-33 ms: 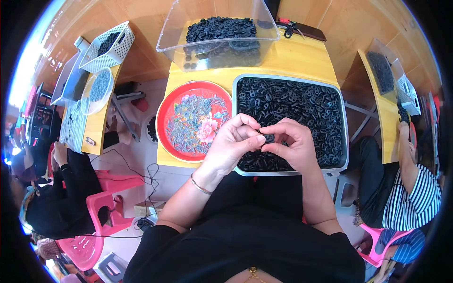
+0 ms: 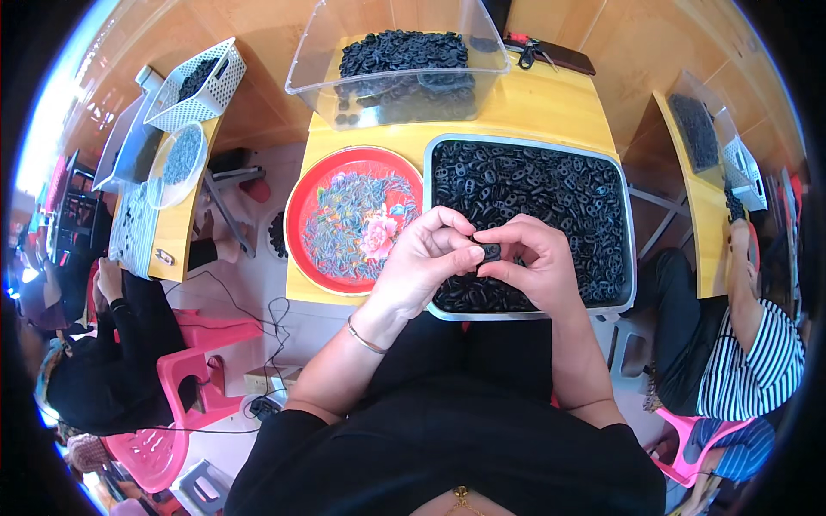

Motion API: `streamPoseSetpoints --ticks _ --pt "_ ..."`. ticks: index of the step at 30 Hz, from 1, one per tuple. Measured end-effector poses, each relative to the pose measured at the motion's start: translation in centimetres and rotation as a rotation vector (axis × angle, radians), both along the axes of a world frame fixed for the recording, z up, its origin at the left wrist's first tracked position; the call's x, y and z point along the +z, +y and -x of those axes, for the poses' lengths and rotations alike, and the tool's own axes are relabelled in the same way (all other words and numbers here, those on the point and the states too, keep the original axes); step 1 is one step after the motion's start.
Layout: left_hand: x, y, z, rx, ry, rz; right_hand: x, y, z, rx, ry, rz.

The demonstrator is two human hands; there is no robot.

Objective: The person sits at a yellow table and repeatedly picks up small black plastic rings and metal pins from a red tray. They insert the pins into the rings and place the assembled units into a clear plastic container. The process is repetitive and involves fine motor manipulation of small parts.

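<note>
Over the near left part of a metal-rimmed tray (image 2: 630, 258), my two hands meet. A small black plastic piece (image 2: 490, 252) is pinched between the thumb and fingers of my left hand (image 2: 433, 249). My right hand (image 2: 535, 262) closes its thumb and forefinger on the other end of the same piece. Fine detail of it is hidden by the fingertips. Loose black oval pieces with holes (image 2: 533, 181) fill the tray beneath. To the left, a round red tray (image 2: 294, 225) with a flower pattern carries many thin, small greyish parts (image 2: 331, 232).
At the back of the yellow table (image 2: 551, 112) stands a clear plastic bin (image 2: 396, 114) with more black pieces. A small tool (image 2: 526, 57) lies behind it, right. People work at side tables left and right. A pink chair (image 2: 206, 340) and cables (image 2: 280, 322) are at lower left.
</note>
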State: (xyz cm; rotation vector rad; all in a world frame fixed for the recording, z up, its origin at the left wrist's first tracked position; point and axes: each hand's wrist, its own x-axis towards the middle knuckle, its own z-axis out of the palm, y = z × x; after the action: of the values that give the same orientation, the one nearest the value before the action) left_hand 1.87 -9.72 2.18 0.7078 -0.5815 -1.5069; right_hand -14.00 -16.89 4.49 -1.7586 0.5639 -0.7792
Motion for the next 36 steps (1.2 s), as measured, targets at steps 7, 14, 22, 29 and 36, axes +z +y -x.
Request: streamPoseSetpoints --ticks 7,14,22,29,36 --pt "0.1 0.0 -0.1 0.026 -0.041 0.017 -0.2 -0.1 0.0 0.002 0.007 -0.023" --pt "0.0 -0.1 -0.1 0.037 -0.078 0.018 0.1 -0.4 0.1 0.012 0.033 0.014" --pt "-0.1 -0.3 0.1 0.037 -0.086 0.019 0.3 -0.3 0.1 -0.02 0.048 0.075" --pt "0.0 -0.3 0.1 0.042 -0.081 0.006 0.3 0.1 -0.2 -0.064 0.068 0.153" --pt "2.3 -3.2 -1.8 0.2 -0.291 0.068 0.7 -0.5 0.6 -0.108 -0.034 -0.031"
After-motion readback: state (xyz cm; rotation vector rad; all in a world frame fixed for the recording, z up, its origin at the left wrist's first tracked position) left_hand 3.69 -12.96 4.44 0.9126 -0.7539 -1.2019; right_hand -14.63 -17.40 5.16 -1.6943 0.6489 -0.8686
